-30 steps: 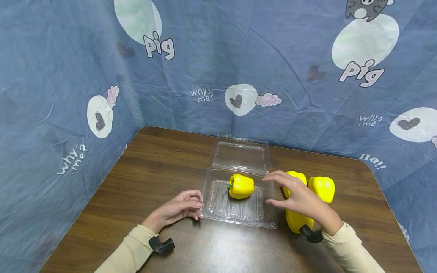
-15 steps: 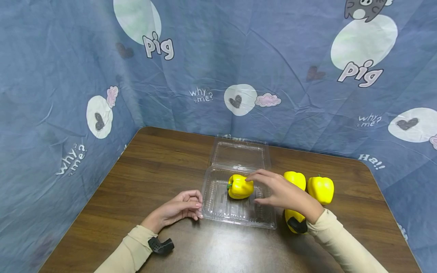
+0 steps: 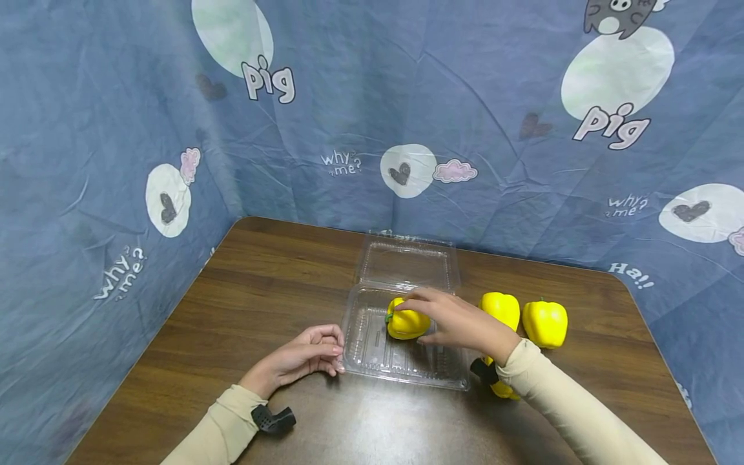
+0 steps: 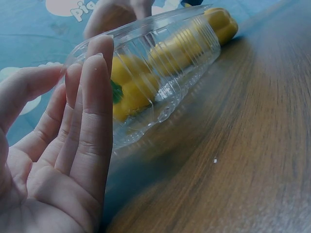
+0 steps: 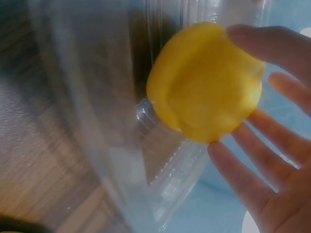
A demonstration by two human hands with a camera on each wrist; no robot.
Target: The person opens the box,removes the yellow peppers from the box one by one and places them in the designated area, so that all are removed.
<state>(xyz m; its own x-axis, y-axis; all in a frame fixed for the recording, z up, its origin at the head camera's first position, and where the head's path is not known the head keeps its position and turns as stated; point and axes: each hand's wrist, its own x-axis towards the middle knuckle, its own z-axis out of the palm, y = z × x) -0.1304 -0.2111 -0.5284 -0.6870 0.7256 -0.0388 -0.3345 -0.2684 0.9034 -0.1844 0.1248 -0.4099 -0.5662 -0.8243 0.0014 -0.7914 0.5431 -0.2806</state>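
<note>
A yellow bell pepper with a green stem lies on its side in the base of a clear plastic clamshell container, whose lid is laid back. My left hand pinches the container's left rim between thumb and fingers, as the left wrist view shows. From the right, my right hand reaches over the pepper, fingers spread above it and thumb near its lower right side. In the right wrist view, fingertips appear at the pepper's edge; firm contact is hard to tell.
Right of the container stand more yellow bell peppers: one partly behind my right hand, another farther right, and one mostly hidden by the wrist camera. A blue printed cloth hangs behind the wooden table.
My right hand has moved left, from the container's right edge to over the pepper inside. My left hand has stayed at the left rim, and the pepper has not moved.
</note>
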